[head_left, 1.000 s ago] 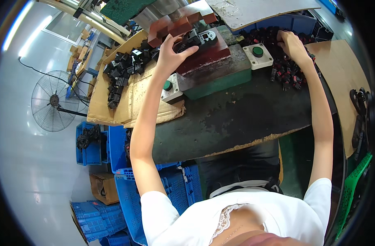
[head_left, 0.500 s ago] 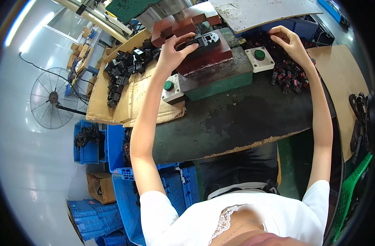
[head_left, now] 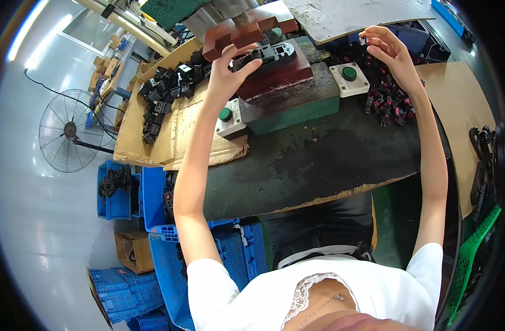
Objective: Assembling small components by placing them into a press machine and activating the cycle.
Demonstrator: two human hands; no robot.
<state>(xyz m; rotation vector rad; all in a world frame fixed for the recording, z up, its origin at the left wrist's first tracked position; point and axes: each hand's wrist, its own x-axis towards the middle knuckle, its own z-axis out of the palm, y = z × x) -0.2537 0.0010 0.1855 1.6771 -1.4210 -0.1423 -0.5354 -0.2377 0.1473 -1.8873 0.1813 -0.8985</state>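
A long black plastic housing with grey fittings and openings at its right end lies on the dark red block under the press. My left hand straddles the housing's left end, thumb on the near side and fingers on the far side. Farther right, my right hand is raised over a heap of small black and red parts. Its thumb and fingertips pinch a small dark part with some red, partly hidden by the fingers. The kind of this part is too small to tell.
Green push buttons on white boxes flank the green press base. At the left, a cardboard box holds black plastic parts. The metal ram hangs above the blocks. Blue crates stand at the lower left.
My left fingers have drawn back a little leftward, baring more of the housing. My right hand has risen slightly from the heap, and a small part now shows at its fingertips.
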